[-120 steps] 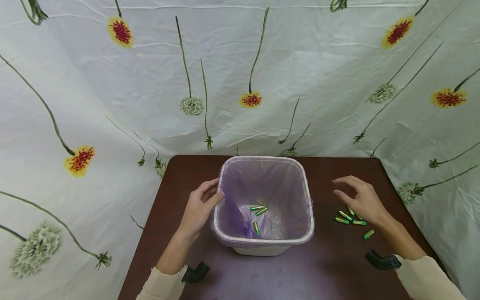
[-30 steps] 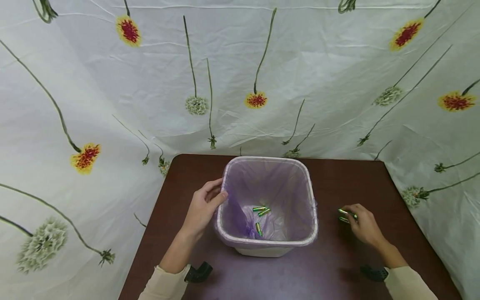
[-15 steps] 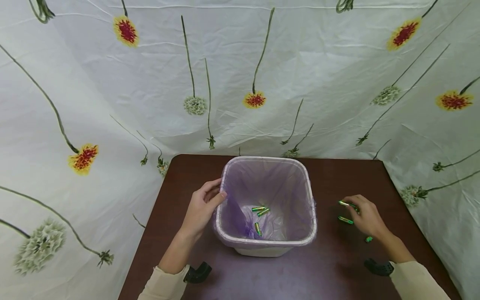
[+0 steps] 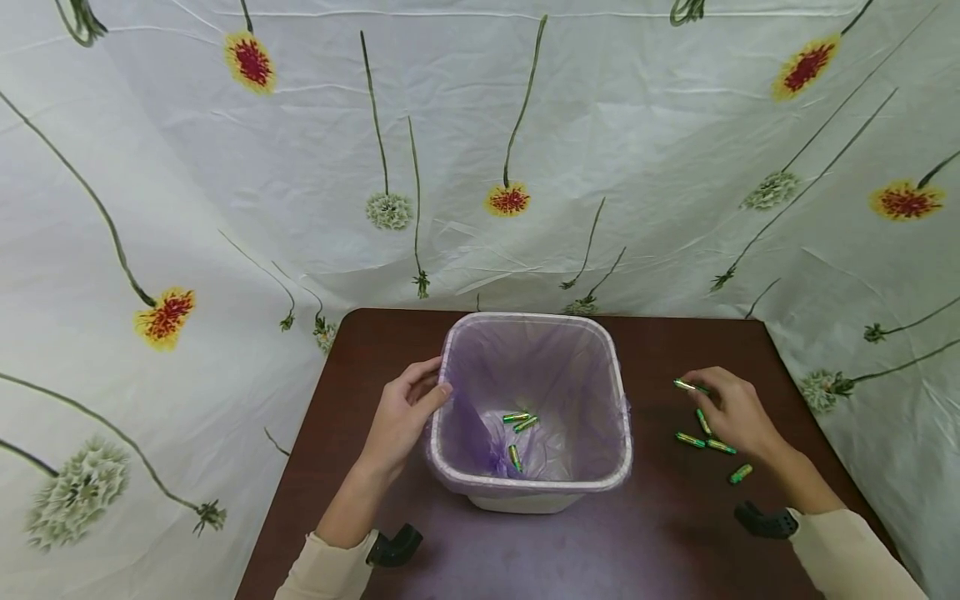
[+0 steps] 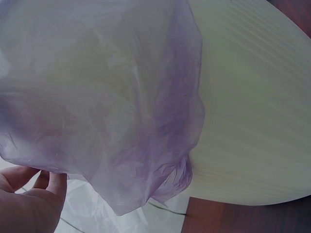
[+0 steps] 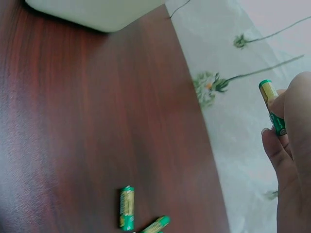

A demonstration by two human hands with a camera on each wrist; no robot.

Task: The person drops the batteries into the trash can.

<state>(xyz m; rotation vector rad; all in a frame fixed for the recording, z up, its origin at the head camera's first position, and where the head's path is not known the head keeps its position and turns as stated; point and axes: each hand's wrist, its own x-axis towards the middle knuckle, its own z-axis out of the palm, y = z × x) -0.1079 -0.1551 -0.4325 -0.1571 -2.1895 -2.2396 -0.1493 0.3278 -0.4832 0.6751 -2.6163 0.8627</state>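
Observation:
My left hand [image 4: 405, 421] grips the left rim of a trash bin [image 4: 525, 485], thumb inside and fingers outside. A purple plastic bag [image 5: 160, 107] lines the bin and hangs over its rim. Three green and gold batteries [image 4: 514, 457] lie on the bag at the bottom. To the right of the bin, my right hand [image 4: 733, 412] pinches one battery [image 6: 272, 107] between thumb and fingers, raised off the table. Below that hand, several more batteries [image 4: 690, 440] lie loosely grouped, one [image 4: 741, 473] a little apart toward my wrist.
The dark brown table [image 4: 585, 550] carries the bin near its middle. A white flowered cloth [image 4: 660, 150] hangs behind the table and along both sides. Each wrist wears a black camera mount [image 4: 765, 521].
My right hand, down among the batteries a second ago, has picked one up and risen away from me, uncovering those beneath. My left hand stays on the rim.

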